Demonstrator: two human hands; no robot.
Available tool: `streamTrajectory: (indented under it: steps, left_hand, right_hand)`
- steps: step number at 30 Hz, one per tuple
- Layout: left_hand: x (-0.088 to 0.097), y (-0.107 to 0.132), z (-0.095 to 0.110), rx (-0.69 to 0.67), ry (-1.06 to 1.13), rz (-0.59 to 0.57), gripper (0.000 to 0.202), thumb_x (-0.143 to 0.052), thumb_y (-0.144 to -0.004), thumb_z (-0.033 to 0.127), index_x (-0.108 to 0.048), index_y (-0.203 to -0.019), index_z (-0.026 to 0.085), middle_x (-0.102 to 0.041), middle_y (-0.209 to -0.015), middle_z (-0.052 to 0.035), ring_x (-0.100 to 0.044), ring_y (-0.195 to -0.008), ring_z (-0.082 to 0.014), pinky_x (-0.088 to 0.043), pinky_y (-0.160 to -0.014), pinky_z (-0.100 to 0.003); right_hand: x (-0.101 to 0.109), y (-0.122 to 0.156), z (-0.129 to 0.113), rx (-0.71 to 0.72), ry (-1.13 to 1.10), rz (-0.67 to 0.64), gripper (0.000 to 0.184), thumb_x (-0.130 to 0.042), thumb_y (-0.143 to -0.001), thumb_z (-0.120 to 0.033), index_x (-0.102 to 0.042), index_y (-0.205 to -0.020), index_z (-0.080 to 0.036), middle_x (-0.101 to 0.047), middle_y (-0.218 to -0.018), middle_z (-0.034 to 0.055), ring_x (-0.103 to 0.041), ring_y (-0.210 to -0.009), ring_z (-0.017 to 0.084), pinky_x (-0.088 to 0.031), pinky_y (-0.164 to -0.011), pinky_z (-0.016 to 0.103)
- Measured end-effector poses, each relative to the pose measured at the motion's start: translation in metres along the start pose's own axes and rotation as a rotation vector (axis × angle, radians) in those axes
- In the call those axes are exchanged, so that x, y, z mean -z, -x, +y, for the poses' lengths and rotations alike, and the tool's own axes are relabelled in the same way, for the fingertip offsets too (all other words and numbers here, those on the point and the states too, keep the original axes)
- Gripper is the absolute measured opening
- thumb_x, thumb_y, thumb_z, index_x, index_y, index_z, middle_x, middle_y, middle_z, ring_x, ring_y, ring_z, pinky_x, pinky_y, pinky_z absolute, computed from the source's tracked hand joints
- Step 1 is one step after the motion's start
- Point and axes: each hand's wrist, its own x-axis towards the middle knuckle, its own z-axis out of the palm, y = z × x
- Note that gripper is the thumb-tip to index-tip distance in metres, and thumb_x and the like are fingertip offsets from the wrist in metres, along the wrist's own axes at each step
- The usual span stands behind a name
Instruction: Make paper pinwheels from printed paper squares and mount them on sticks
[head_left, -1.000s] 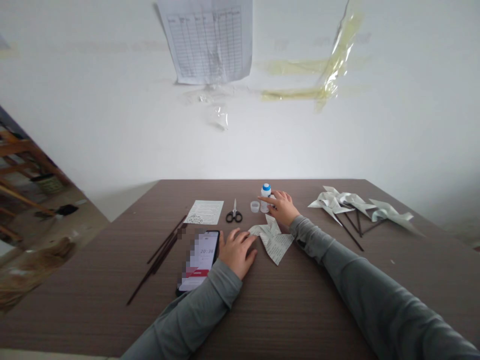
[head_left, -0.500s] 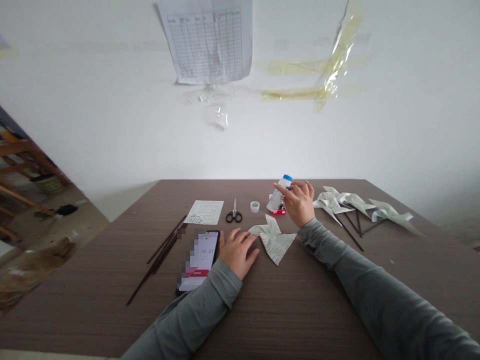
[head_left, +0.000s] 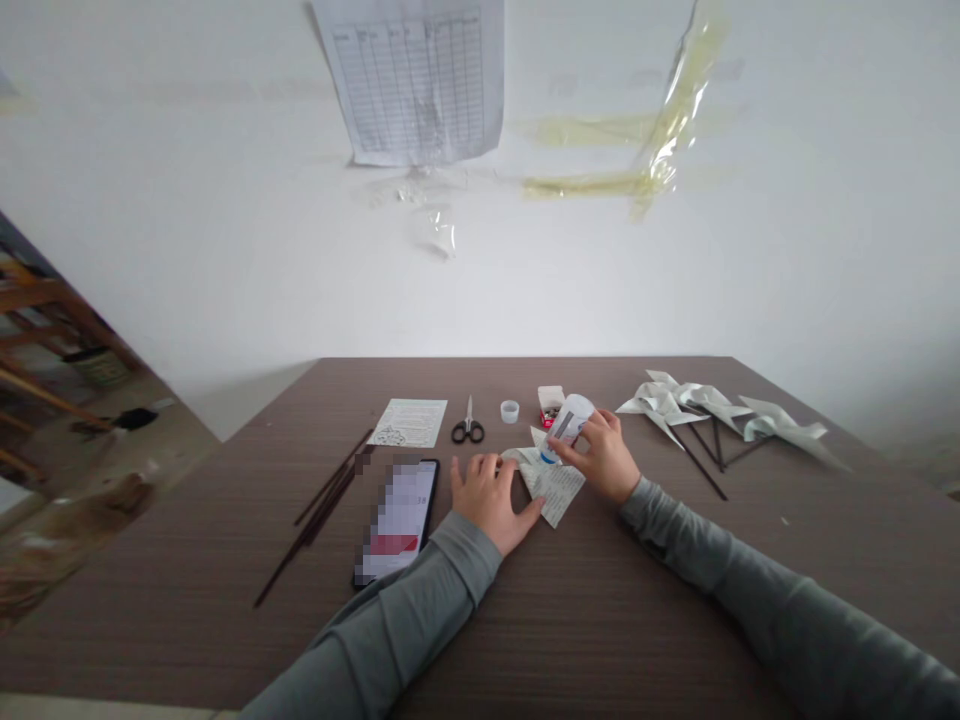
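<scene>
Right hand [head_left: 600,452] grips one bottle [head_left: 576,413], tipped blue end down.
Forearm slants in from the right; bottle end is over one folded paper [head_left: 559,494], between the hands. Left hand [head_left: 486,497] is palm down, fingers spread, thumb at the paper's edge. Count: one phone [head_left: 399,515], one cap [head_left: 510,412], one box [head_left: 551,394], at least three pinwheels [head_left: 660,403].
</scene>
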Motion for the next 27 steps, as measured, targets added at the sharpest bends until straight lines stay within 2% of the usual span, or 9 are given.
streamTrajectory:
  steps: [4,8,14,18,22,27]
  left_hand:
    - [-0.006,-0.002,-0.005,0.003,-0.018,-0.014,0.049,-0.097,-0.107,0.056,-0.095,-0.149,0.031,-0.087,-0.158,-0.0170,-0.073,-0.157,-0.0506,-0.047,-0.150,-0.089]
    - [-0.006,-0.001,-0.006,-0.013,-0.023,-0.037,0.044,-0.096,-0.109,0.058,-0.096,-0.145,0.032,-0.088,-0.159,-0.0172,-0.072,-0.159,-0.0514,-0.046,-0.149,-0.092]
    - [-0.003,-0.001,-0.005,-0.008,-0.012,-0.050,0.046,-0.096,-0.109,0.059,-0.097,-0.146,0.032,-0.088,-0.162,-0.0178,-0.071,-0.161,-0.0539,-0.046,-0.148,-0.095]
    - [-0.003,-0.001,-0.006,-0.006,-0.015,-0.047,0.046,-0.096,-0.108,0.059,-0.097,-0.145,0.032,-0.087,-0.162,-0.0171,-0.071,-0.161,-0.0531,-0.046,-0.148,-0.094]
    - [-0.003,-0.001,-0.006,-0.003,-0.021,-0.049,0.047,-0.096,-0.109,0.060,-0.097,-0.146,0.031,-0.087,-0.162,-0.0175,-0.071,-0.161,-0.0524,-0.046,-0.149,-0.092]
    - [-0.005,-0.001,-0.005,0.006,-0.014,-0.038,0.047,-0.100,-0.106,0.059,-0.097,-0.145,0.033,-0.088,-0.162,-0.0157,-0.072,-0.161,-0.0518,-0.047,-0.149,-0.091]
  right_hand:
    - [-0.005,0.002,-0.007,0.061,0.011,-0.065,0.038,-0.087,-0.115,-0.055,-0.082,-0.088,-0.030,-0.091,-0.116,0.0125,-0.083,-0.128,0.040,-0.057,-0.139,0.076]
    - [-0.006,0.002,-0.012,0.099,0.078,-0.111,0.038,-0.091,-0.114,-0.051,-0.079,-0.085,-0.031,-0.090,-0.108,0.0108,-0.083,-0.125,0.041,-0.055,-0.143,0.077]
    - [-0.006,0.002,-0.009,0.077,0.112,-0.074,0.035,-0.093,-0.114,-0.049,-0.079,-0.087,-0.030,-0.091,-0.115,0.0119,-0.083,-0.127,0.040,-0.054,-0.145,0.078]
    - [-0.008,0.002,-0.011,0.096,0.112,-0.091,0.037,-0.093,-0.114,-0.050,-0.078,-0.086,-0.030,-0.088,-0.105,0.0103,-0.083,-0.124,0.041,-0.055,-0.144,0.079]
    - [-0.010,0.004,-0.011,0.102,0.108,-0.066,0.037,-0.093,-0.114,-0.050,-0.078,-0.087,-0.030,-0.091,-0.110,0.0108,-0.084,-0.126,0.040,-0.054,-0.145,0.079]
    - [-0.013,0.005,-0.005,0.102,0.015,0.016,0.045,-0.090,-0.114,-0.061,-0.077,-0.083,-0.030,-0.091,-0.108,0.0115,-0.083,-0.123,0.041,-0.054,-0.143,0.081]
